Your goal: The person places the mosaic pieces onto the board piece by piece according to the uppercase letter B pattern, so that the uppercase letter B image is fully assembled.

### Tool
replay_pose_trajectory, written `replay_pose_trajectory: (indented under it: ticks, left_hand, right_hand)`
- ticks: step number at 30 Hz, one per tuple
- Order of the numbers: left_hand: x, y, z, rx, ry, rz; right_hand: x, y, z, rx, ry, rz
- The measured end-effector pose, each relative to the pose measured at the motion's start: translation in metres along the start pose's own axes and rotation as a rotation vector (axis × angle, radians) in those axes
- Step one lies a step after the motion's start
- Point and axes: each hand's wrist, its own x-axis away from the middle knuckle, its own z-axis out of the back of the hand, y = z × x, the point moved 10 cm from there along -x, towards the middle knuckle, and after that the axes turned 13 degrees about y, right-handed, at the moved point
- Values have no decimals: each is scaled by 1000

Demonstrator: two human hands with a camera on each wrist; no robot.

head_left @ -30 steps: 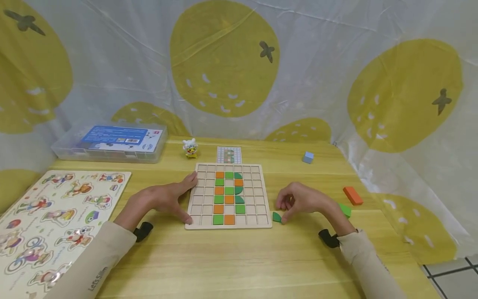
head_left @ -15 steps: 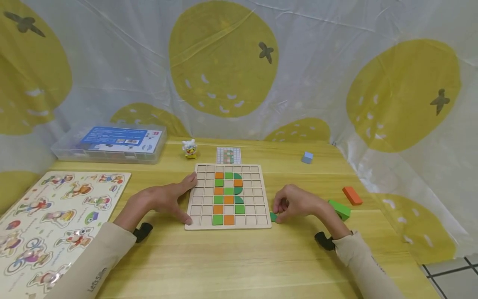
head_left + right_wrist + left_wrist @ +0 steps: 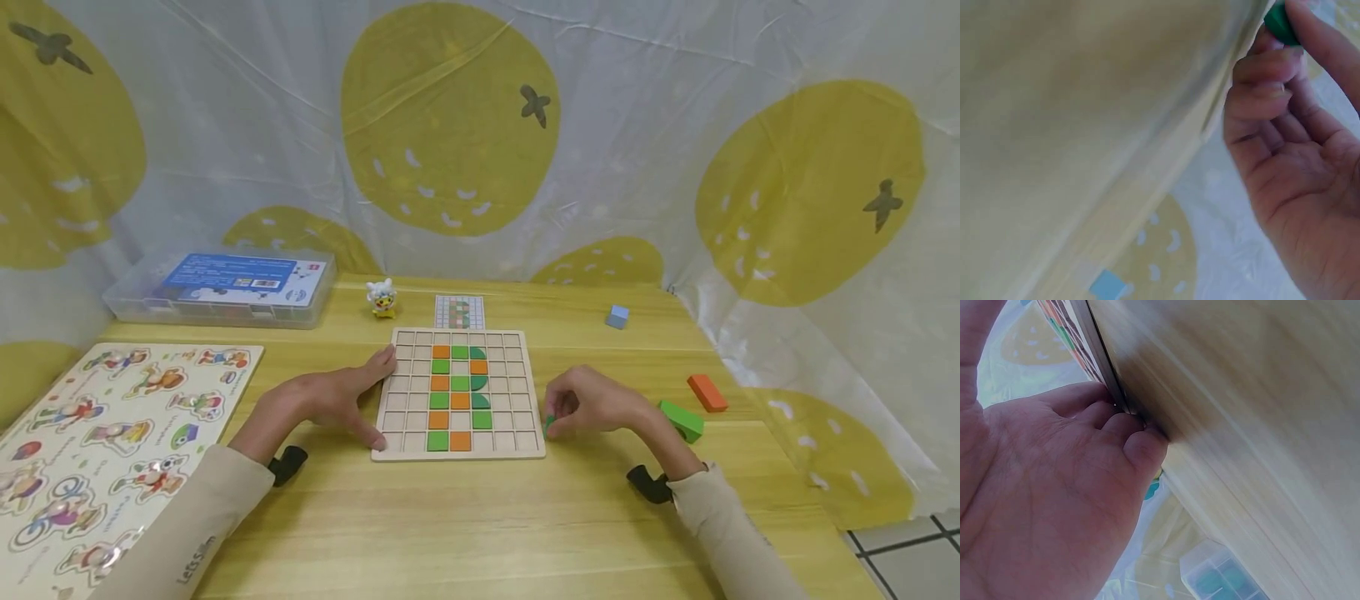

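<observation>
A wooden grid board lies on the table, with orange, light green and dark green pieces set in its middle columns. My left hand spans the board's left side. Its thumb touches the near left corner, and its fingertips rest against the edge farther up. Just off the board's right edge, my right hand pinches a small dark green tile between thumb and fingers. In the head view the fingers mostly hide that tile; earlier it showed one curved side. The right wrist view has it raised on edge at the fingertips.
Behind the board lie a small pattern card and a toy figure. A plastic case and a picture puzzle board occupy the left. Rightward are blue, orange and green blocks.
My right hand has slid the dark green tile left toward the board and now has it tipped up between its fingers. The left hand and the board have stayed put.
</observation>
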Motion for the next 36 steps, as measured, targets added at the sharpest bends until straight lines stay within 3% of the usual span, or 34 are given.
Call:
replay_pose_trajectory:
  ticks: [3, 7, 13, 21, 36]
  left_hand:
    - [0, 0, 1, -3, 3, -3]
    - [-1, 0, 2, -3, 2, 1]
    - [-1, 0, 3, -2, 3, -8]
    - [-2, 2, 1, 0, 1, -13]
    - [-1, 1, 0, 2, 6, -5]
  right_hand:
    - [-4, -12, -1, -50, 25, 26]
    - [-14, -31, -17, -124, 11, 40]
    - [-30, -48, -39, -176, 30, 0]
    - [-35, -48, -44, -92, 59, -35]
    - [-36, -54, -50, 8, 97, 58]
